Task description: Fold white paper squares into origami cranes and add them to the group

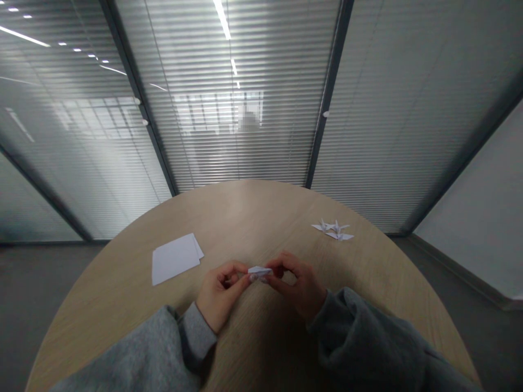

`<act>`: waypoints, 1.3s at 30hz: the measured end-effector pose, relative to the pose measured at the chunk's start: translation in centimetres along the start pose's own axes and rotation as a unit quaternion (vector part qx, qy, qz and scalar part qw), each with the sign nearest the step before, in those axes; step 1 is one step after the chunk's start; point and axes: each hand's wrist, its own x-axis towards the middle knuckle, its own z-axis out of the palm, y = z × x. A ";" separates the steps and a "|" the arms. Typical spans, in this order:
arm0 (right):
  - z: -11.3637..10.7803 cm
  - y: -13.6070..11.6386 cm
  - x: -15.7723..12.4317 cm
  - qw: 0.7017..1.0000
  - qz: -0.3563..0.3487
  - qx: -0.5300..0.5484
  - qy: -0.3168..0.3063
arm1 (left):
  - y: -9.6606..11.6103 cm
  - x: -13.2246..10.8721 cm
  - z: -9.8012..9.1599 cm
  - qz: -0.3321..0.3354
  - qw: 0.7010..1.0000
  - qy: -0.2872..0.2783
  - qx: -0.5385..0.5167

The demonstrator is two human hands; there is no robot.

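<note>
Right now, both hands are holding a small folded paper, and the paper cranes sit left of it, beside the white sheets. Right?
Not quite: the head view shows the paper cranes to the right of the folded paper, away from the white sheets. The left hand and right hand do hold it.

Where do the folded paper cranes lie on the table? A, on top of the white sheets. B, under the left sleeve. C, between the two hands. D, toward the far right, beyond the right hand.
D: the folded paper cranes lie on the wooden table beyond the right hand, apart from the white sheets.
</note>
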 end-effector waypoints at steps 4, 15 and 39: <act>-0.1 -0.1 0.0 1.000 -0.008 -0.004 0.000 | 0.3 0.0 0.1 -0.001 1.000 -0.012 -0.027; -0.4 -0.3 0.2 1.000 -0.027 0.010 0.008 | 0.6 0.0 0.1 -0.026 0.999 -0.025 -0.024; 0.0 -0.5 -0.2 0.991 0.089 0.088 -0.050 | 0.2 0.0 0.1 -0.006 1.000 -0.024 -0.017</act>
